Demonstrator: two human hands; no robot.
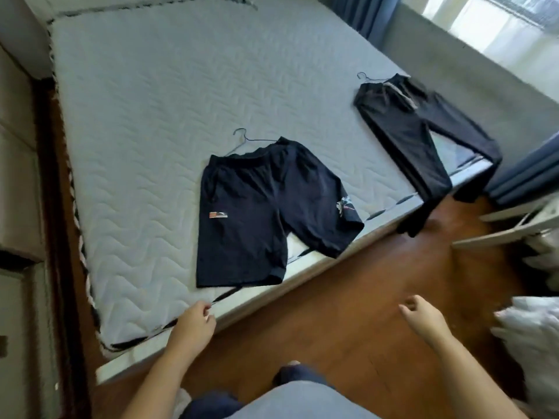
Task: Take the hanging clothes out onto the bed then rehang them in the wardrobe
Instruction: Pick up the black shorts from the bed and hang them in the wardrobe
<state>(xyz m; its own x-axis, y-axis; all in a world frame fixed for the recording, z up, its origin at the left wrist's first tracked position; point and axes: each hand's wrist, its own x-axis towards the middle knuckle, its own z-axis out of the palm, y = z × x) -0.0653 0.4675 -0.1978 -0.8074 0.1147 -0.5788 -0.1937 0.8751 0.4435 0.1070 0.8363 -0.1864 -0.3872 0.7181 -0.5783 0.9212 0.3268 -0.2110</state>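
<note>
A bare quilted mattress (pixel 145 122) covered the bed, and two dark garments lay flat on it. The navy shorts (pixel 263 213) sat near the foot edge, still threaded on a thin wire hanger (pixel 242 140) whose hook pointed toward the head of the bed; one leg bore a small orange patch, the other a pale printed mark, and that leg's hem reached just over the mattress edge. Well apart from them, nearer the window side, the black trousers (pixel 414 128) lay on a second wire hanger (pixel 364 77), with a light drawstring at the waist and both legs draping off the edge toward the wooden floor (pixel 348 313).

The person stood at the foot of the bed. The left hand (pixel 195 323) hovered at the mattress edge, just below the shorts but not touching them, its fingers (pixel 207 309) curled loosely together and holding nothing. The right hand (pixel 423 316) hung over the floor, clear of the bed, with fingers (pixel 406 308) loosely bent and slightly parted, also empty. Blue curtains (pixel 363 13) hung beside the window, and white bundles (pixel 532 334) lay on the floor at the person's right.
</note>
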